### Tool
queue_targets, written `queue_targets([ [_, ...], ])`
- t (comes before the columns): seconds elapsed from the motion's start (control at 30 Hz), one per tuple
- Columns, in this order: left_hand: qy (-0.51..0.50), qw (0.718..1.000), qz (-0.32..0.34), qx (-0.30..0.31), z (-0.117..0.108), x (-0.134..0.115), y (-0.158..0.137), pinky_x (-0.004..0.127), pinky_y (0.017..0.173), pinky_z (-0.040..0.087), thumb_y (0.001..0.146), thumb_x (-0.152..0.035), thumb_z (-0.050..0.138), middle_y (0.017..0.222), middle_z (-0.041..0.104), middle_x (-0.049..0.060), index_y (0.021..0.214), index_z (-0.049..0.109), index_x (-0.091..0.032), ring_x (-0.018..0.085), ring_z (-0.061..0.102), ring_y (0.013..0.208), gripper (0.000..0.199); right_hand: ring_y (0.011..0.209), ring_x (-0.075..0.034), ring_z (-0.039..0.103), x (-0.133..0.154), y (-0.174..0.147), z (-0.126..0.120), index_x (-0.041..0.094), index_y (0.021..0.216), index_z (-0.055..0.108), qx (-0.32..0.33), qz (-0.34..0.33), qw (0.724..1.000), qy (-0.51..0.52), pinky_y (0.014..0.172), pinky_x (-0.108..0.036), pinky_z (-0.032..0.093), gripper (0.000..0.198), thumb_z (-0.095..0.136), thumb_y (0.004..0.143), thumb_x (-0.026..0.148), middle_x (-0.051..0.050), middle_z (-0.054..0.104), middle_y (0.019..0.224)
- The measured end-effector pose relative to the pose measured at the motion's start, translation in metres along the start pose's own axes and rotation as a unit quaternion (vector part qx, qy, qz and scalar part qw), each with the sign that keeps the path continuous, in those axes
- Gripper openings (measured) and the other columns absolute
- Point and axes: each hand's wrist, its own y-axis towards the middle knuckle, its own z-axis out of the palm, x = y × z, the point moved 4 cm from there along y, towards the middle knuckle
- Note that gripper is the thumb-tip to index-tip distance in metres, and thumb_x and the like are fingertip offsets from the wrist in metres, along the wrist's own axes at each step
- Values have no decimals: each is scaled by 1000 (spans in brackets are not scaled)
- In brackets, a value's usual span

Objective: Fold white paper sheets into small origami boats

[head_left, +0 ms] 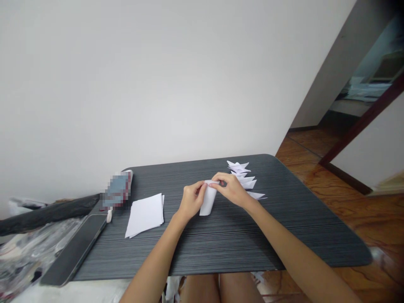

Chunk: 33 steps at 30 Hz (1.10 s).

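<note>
A folded sheet of white paper (207, 203) is held up over the middle of the dark table, its lower end pointing toward me. My left hand (192, 197) pinches its upper left edge between thumb and fingers. From the other side, my right hand (229, 188) grips the top edge, thumb in front and fingers curled behind. Just beyond my right hand stand several folded white paper boats (248, 182) in a row, partly hidden by that hand. To the left of my left hand lies a stack of white paper sheets (145, 215).
At the table's left edge lie a blurred-out packet (117, 189) and a dark phone-like slab (78, 248) jutting past the edge. Clear plastic bags (34, 248) and a black roll (47, 213) are beyond. A white wall (176, 84) borders the table's back edge.
</note>
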Motion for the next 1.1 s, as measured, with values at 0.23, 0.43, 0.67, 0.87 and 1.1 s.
queue_targets([
  [0.23,-23,1000,4,1,1,0,0,19,49,33,81,-31,41,63,58,2,78,62,-11,9,47,53,29,61,-11,49,2,-1,-1,15,66,57,11,4,1000,-4,55,-23,36,15,54,75,26,-2,58,67],
  [0.43,-45,999,-3,0,2,2,0,18,48,32,80,-33,42,59,55,1,74,61,-11,9,44,51,30,61,-11,48,3,-1,-1,14,66,57,16,9,1000,-3,55,-23,36,16,54,75,27,-2,58,66],
  [0.67,-85,996,-26,13,2,4,1,19,47,31,78,-34,45,57,53,1,70,62,-10,8,42,51,31,61,-12,49,3,-1,-1,14,66,59,28,22,999,-1,56,-23,36,15,56,73,26,-3,58,66],
  [0.87,-87,995,-32,26,3,4,1,19,45,28,78,-34,43,54,48,-1,68,61,-10,7,38,49,31,61,-12,49,4,-1,-2,14,64,59,34,29,999,2,56,-23,37,14,57,73,26,-2,58,66],
  [1.1,-95,994,-40,34,4,5,1,19,45,27,78,-35,43,53,47,-1,69,62,-10,7,36,48,33,62,-12,50,1,-2,-2,14,64,59,38,30,999,6,57,-24,37,15,57,72,27,-2,59,65],
])
